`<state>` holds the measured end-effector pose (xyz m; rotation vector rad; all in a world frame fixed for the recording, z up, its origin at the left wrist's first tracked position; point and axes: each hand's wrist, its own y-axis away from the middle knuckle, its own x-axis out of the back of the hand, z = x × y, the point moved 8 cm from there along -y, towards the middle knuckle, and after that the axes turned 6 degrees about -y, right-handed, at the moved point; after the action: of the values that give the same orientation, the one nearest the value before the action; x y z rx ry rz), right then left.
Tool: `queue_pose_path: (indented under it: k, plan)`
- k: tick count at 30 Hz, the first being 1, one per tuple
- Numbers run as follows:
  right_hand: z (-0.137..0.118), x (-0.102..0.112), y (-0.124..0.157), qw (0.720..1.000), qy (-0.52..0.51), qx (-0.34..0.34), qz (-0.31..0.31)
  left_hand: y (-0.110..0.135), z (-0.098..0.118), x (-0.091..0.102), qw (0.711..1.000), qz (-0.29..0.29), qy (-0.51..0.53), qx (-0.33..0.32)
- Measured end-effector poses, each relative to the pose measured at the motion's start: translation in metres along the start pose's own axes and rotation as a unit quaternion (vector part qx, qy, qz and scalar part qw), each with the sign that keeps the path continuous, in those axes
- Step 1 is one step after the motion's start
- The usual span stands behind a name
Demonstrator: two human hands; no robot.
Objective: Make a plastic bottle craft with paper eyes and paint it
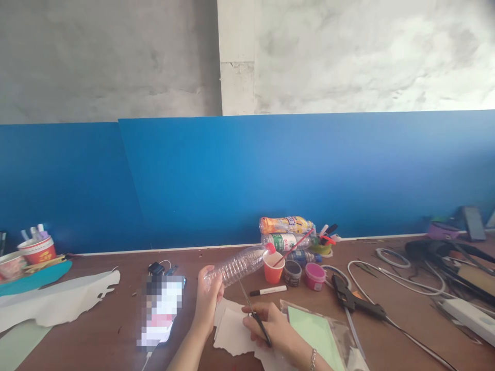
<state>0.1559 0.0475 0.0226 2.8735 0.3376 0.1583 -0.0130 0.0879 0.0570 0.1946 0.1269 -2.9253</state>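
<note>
My left hand (208, 301) is wrapped round the base of a clear, empty plastic bottle (240, 264), held on its side with the red cap pointing right. My right hand (270, 325) grips a pair of scissors (253, 312); their blades point up toward the underside of the bottle. Both hands hover over white paper scraps (232, 332) on the brown table (116, 319). An orange cup (274, 269) with a red stick in it stands just right of the bottle cap.
A phone (161, 309) lies left of my hands. A marker (267, 291), paint pots (305, 274), lying bottles (286, 233), a black glue gun (353, 299), cables and a green sheet (315, 332) sit to the right. Paper cutouts and cups are at far left. A blue board backs the table.
</note>
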Motion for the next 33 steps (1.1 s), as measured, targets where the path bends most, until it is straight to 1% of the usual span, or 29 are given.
queue_pose_path:
  k: [5,11,16,21,25,28,31,33]
  plan:
    - [0.001,-0.004,-0.003,1.000,0.023,0.011,-0.007,0.000,-0.001,0.000,1.000,-0.002,0.002,0.000]
    - [0.000,-0.008,-0.004,0.998,0.040,0.039,-0.013,0.003,0.002,0.000,1.000,-0.006,-0.018,0.022]
    - [0.003,-0.006,-0.007,0.996,0.057,0.070,-0.004,0.004,0.004,0.001,0.999,0.016,-0.005,0.032]
    - [-0.003,-0.005,-0.005,0.995,0.077,0.064,0.001,0.002,-0.001,0.001,0.999,0.017,0.004,0.038]
    - [-0.006,-0.005,-0.002,0.995,0.081,0.060,0.000,0.001,-0.005,0.001,0.999,0.003,0.011,0.038]
    - [-0.004,-0.005,-0.004,0.994,0.087,0.072,-0.008,0.001,-0.007,0.001,0.999,0.006,0.024,0.044]
    - [-0.001,-0.001,-0.006,0.992,0.091,0.086,0.002,0.000,-0.009,0.004,0.998,0.018,0.036,0.055]
    - [-0.001,0.001,-0.007,0.990,0.109,0.094,0.007,-0.002,-0.011,0.004,0.997,0.015,0.047,0.065]
